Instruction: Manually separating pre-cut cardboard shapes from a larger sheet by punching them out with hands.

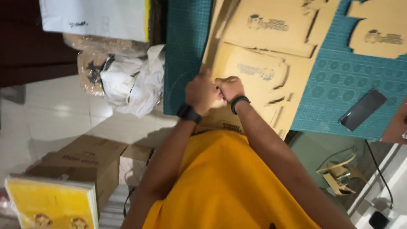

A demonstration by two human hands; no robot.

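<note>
Two hands are seen closed side by side on the near edge of a die-cut cardboard sheet (254,72): the left hand (200,94), a dark watch at its wrist, is curled into a fist over the sheet's folded left flap, and the right hand (229,87), a black band at its wrist, is pinched on the same edge, the knuckles touching. The sheet is laid flat on a teal cutting mat (339,80), reaching away from the hands, with one flap raised just beyond the left hand; the rest of its panels appear unfolded, so the folding is judged barely begun. Well to the right of the hands a dark phone (363,109) is lying on the mat. Farther off, beyond the right hand, another cut cardboard blank (377,29) is left untouched. Left of the hands, off the mat, crumpled white wrapping (133,82) is heaped.
</note>
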